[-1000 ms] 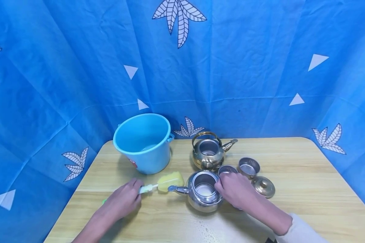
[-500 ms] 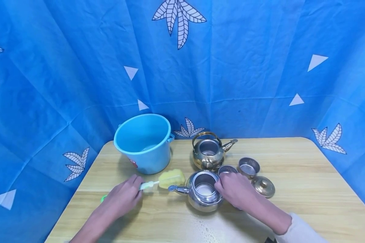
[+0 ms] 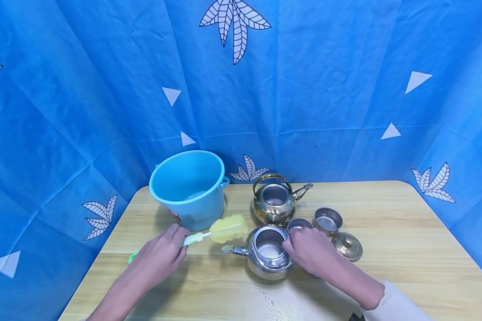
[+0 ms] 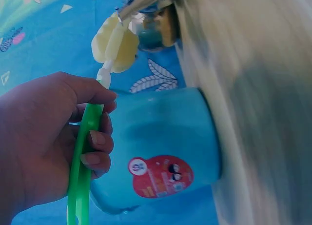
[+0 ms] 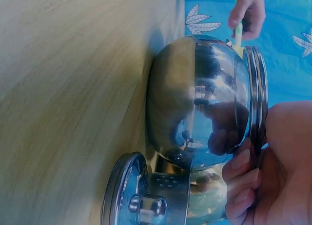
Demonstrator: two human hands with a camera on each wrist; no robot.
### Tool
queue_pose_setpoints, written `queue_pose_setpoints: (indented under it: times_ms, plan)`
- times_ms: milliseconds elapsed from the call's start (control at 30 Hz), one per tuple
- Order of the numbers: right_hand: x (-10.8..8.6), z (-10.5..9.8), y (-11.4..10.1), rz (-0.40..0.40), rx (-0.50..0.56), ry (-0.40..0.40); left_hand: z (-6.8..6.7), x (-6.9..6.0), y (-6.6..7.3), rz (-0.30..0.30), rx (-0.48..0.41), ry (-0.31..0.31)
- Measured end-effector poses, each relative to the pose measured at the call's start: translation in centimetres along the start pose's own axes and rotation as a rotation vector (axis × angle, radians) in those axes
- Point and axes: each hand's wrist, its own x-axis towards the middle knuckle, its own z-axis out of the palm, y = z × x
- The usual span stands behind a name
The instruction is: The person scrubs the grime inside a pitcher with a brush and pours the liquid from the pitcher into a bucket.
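In the head view my left hand (image 3: 162,253) grips a sponge bottle brush (image 3: 229,228) by its green handle. The yellow sponge head is raised above the table, left of the silver kettle (image 3: 265,267) and near its spout. Fingers curl round that handle in the left wrist view, where the brush (image 4: 117,49) points away from the hand. My right hand (image 3: 311,249) is at the right side of the lidless silver kettle. In the right wrist view its curled fingers hold the kettle's handle (image 5: 258,88), which lies folded down by the rim.
Behind stands a gold kettle (image 3: 274,213) with its handle up. A blue bucket (image 3: 197,209) is at the back left. To the right are two metal strainer cups, one cup (image 3: 328,220) fully visible, and a gold lid (image 3: 347,246). A silver lid (image 5: 122,195) lies near the right hand.
My left hand has lifted the brush, so its sponge head has moved up and slightly right from beside the spout. The right hand and silver kettle stay in place.
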Motion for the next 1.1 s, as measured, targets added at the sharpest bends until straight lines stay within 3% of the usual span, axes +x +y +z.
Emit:
queue_pose_setpoints:
  times_ms: [633, 967, 1100]
  plan:
    - [0.0, -0.1, -0.2, 0.004, -0.005, -0.006, -1.8, 0.6, 2.5, 0.116, 0.026, 0.053]
    - [0.0, -0.1, -0.2, 0.019, 0.0, -0.012, -2.0, 2.1, 3.7, 0.254, 0.071, 0.08]
    - [0.0, 0.0, -0.2, 0.022, -0.002, -0.003, -2.4, 3.0, 4.0, 0.326, 0.111, 0.139]
